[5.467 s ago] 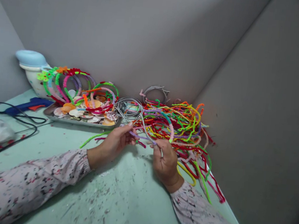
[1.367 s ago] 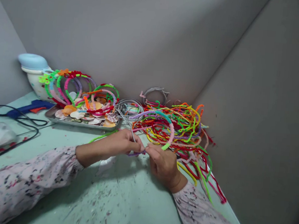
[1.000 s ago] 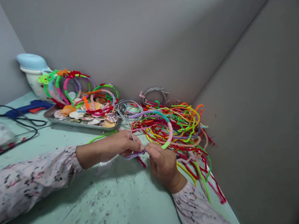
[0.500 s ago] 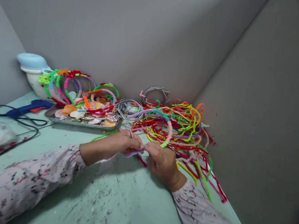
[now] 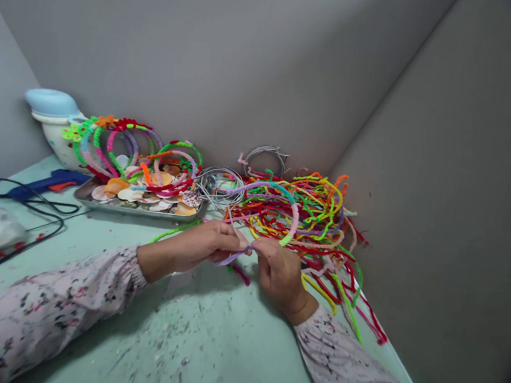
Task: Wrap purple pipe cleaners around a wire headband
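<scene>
Multicoloured, fuzzy-wrapped wire hoop [image 5: 295, 219] was above pale-green surface [image 5: 217, 350]; left hand [image 5: 214, 240] and right hand [image 5: 281, 273], grip closed, pinched it and purple fuzzy strip [image 5: 233, 258]. Seemed light, springy; soft strip best held where both met.

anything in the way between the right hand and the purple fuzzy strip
Nothing visible: the right hand has its fingertips at the purple fuzzy strip, beside those of the left hand. The pile of coloured strips lies beyond the hands, not between.
</scene>
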`<state>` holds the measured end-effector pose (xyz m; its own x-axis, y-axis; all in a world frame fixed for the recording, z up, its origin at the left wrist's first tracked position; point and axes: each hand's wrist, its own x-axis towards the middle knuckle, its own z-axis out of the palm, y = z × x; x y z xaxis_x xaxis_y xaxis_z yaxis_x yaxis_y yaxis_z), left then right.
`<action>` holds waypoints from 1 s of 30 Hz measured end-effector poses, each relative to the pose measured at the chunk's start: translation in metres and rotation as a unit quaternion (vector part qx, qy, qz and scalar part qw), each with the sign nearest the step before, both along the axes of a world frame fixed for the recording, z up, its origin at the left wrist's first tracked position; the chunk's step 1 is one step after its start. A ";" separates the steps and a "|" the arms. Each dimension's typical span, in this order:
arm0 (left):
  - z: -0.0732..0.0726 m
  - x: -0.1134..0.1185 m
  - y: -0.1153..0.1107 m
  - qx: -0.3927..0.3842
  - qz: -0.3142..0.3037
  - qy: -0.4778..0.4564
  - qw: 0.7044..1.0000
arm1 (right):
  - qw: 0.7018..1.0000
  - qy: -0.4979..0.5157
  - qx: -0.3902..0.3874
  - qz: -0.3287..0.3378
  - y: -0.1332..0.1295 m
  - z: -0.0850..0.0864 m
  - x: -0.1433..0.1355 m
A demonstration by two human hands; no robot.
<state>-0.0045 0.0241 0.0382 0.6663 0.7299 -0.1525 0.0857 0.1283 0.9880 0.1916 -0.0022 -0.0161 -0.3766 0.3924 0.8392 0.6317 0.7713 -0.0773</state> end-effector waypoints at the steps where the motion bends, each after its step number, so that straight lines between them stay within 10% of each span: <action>1: 0.000 0.000 0.000 -0.004 0.005 -0.007 1.000 | 1.000 0.012 -0.005 -0.007 0.000 0.000 0.000; 17: -0.027 0.004 0.011 0.241 0.071 0.100 0.963 | 0.985 0.142 -0.059 -0.080 0.007 -0.006 0.005; 23: -0.039 -0.001 0.015 0.273 -0.005 0.136 0.952 | 0.971 0.187 -0.067 -0.131 0.011 -0.007 0.010; 30: -0.012 -0.006 -0.002 0.285 -0.147 0.184 0.929 | 0.963 0.206 -0.070 -0.161 0.014 -0.008 0.015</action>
<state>-0.0110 0.0216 0.0267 0.8290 0.5566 -0.0548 0.3802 -0.4889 0.7851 0.2070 0.0123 -0.0239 0.1368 0.5533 0.8217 0.7295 0.5049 -0.4614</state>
